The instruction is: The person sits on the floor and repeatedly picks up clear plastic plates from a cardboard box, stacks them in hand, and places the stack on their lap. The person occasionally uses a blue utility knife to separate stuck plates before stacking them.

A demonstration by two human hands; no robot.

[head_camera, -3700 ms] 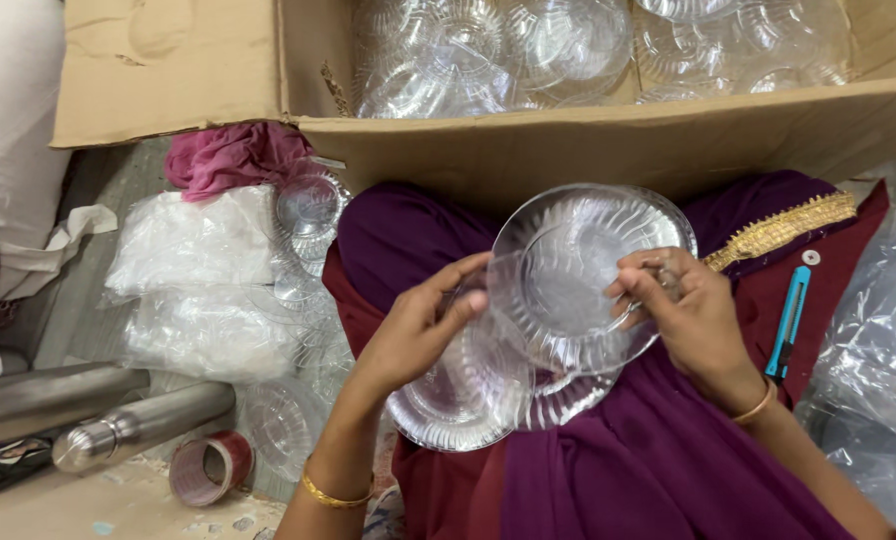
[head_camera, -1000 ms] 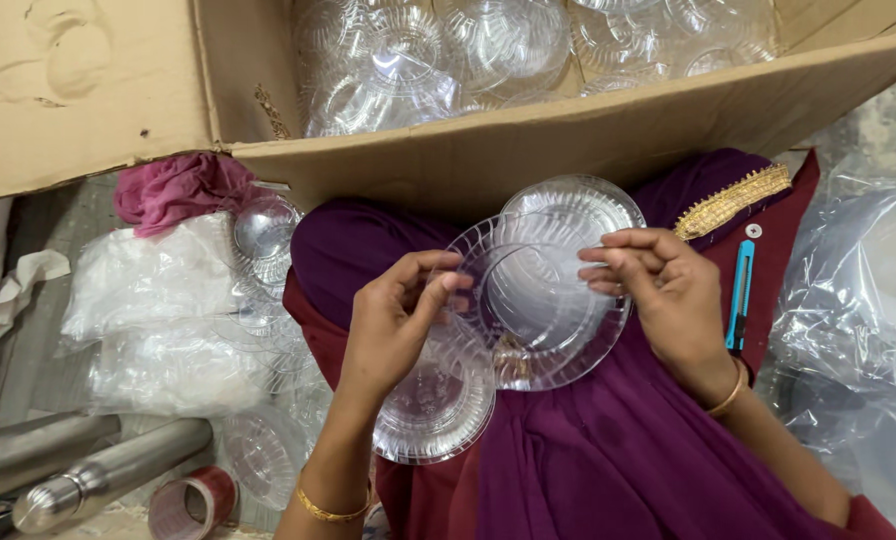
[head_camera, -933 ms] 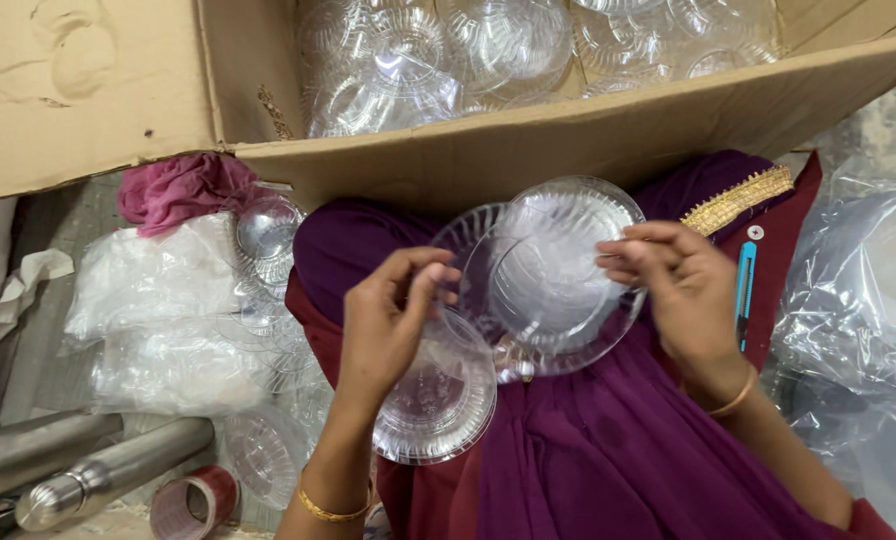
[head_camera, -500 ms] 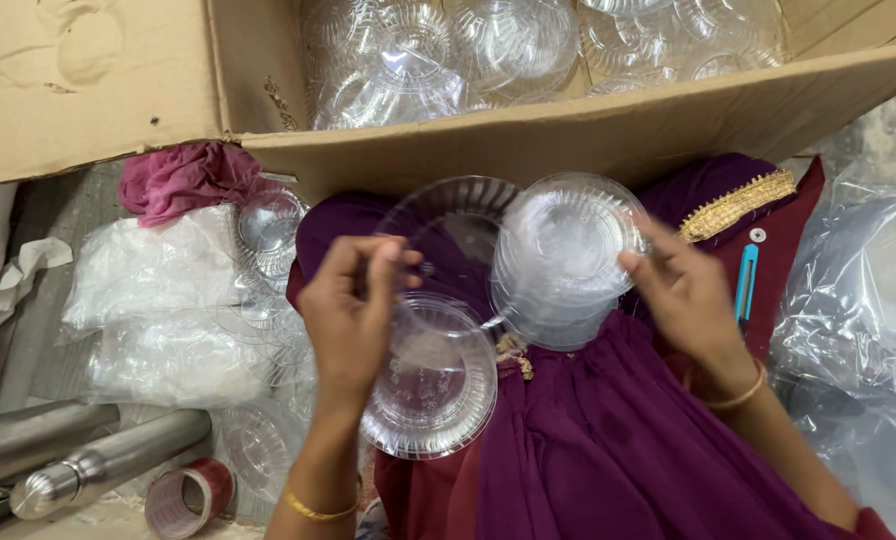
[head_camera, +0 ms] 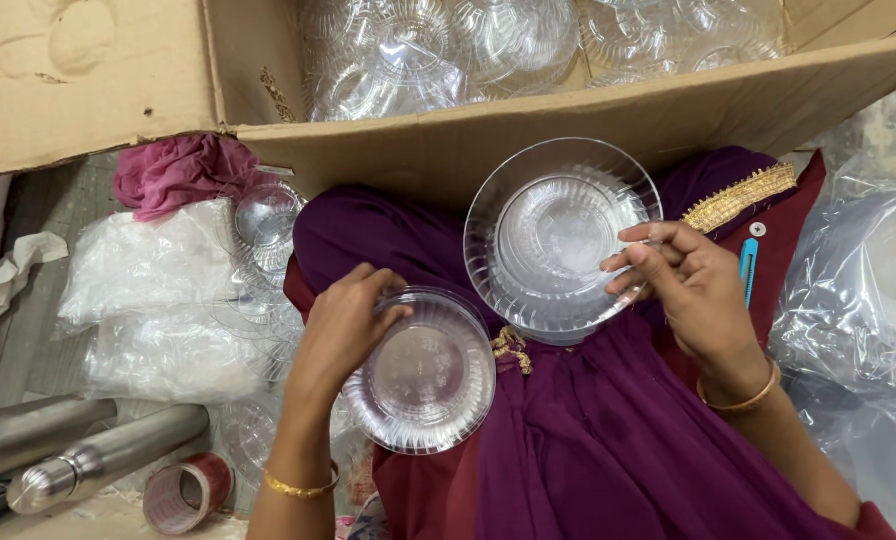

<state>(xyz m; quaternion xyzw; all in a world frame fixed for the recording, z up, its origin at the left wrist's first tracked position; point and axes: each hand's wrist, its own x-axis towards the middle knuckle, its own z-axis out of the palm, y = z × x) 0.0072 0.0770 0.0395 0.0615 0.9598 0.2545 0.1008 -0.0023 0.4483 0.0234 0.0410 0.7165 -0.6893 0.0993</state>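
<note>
Purple cloth covers the lap across the lower centre, with a cardboard box of clear dishes along the top. Right hand pinches the rim of a clear plate, its hollow tilted toward the camera. Left hand curls over a smaller clear bowl, possibly a nested stack, facing up, lower centre-left.

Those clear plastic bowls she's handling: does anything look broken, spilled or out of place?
Nothing stands out. The right hand holds a clear bowl stack by its rim, the left hand another; both look whole, no cracks visible.
</note>
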